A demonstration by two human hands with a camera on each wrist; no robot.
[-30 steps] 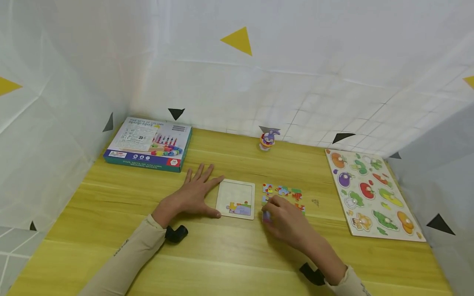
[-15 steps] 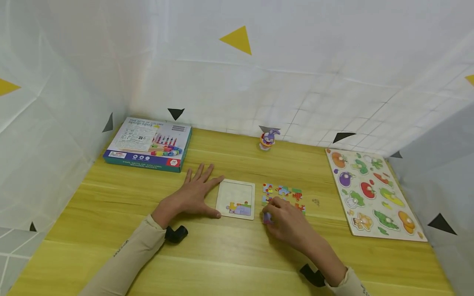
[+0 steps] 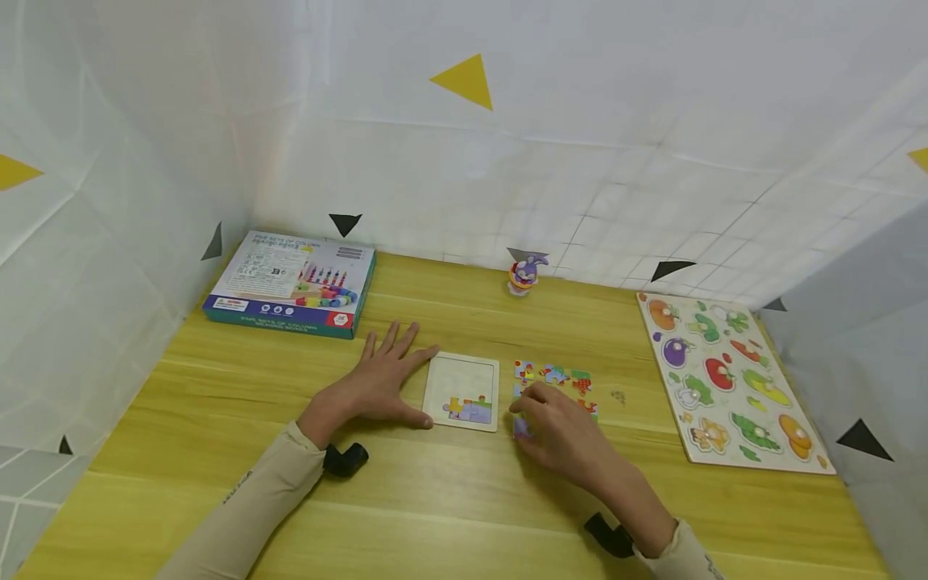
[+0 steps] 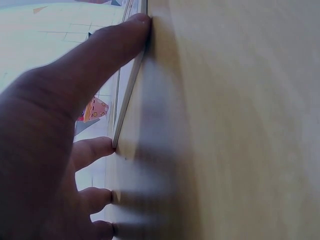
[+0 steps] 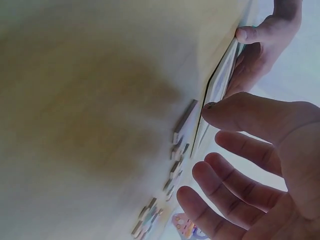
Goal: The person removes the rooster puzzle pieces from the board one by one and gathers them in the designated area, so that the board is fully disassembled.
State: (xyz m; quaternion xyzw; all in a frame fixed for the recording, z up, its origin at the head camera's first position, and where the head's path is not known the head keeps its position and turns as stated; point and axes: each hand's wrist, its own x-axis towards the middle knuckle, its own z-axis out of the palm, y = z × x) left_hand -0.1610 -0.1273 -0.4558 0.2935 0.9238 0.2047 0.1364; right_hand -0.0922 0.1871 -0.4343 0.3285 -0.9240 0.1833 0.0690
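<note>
My left hand (image 3: 377, 383) is spread on the table, its thumb and index fingertips at the two left corners of a small wooden puzzle tray (image 3: 460, 379). A few joined jigsaw pieces (image 3: 471, 409) lie in the tray's lower right. Right of it, several loose jigsaw pieces (image 3: 555, 374) are laid out in rows. My right hand (image 3: 569, 435) is over their lower part and hides some. A purple piece (image 3: 520, 428) shows by its thumb. In the right wrist view, the loosely bent fingers (image 5: 235, 185) hold nothing, and a piece (image 5: 185, 122) lies flat near the thumb.
A boxed bead set (image 3: 290, 282) lies at the back left. A purple rabbit figurine (image 3: 524, 275) stands near the back wall. On the right is a vegetable peg puzzle board (image 3: 732, 383). White sheeting (image 3: 406, 177) encloses the table (image 3: 435, 499).
My right fingers have shifted slightly and parted above the purple piece, which lies flatter now. The left hand and the tray have stayed in place.
</note>
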